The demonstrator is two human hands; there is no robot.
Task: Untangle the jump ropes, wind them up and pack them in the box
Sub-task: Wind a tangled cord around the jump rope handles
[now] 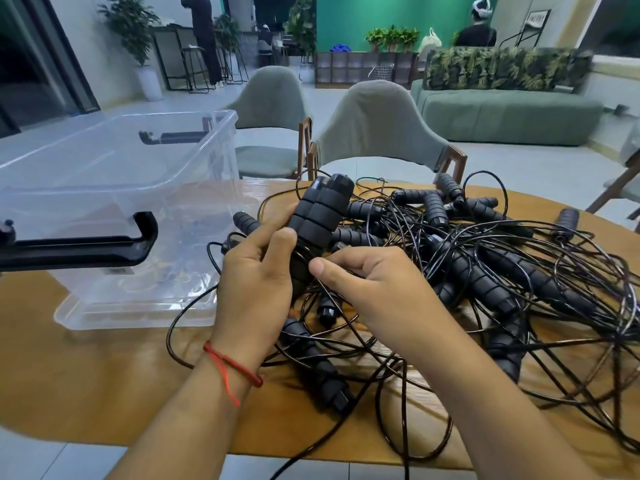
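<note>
Two black ribbed jump-rope handles [318, 216] stand side by side, tilted up and to the right, at the middle of the frame; the left hand [256, 271] grips them from the left, its thumb across their front and its fingers curled behind; a red string [228, 365] circles that wrist. The right hand [367, 285] meets them from the right at their lower end, thumb and curled fingers pinching a thin black cord [323, 292] that runs down from there. Behind and to the right sprawls the tangle of jump ropes [502, 271], handles and looping cords heaped over the right half of the frame; one loop trails off the table's near edge. All of it lies on a wooden table [86, 375]. At the left stands the clear plastic box [194, 161], open-topped, with a black latch [79, 244] at its near rim. Beyond the table are two grey-green chairs [377, 126] and, at the upper right, a green sofa [509, 116].
</note>
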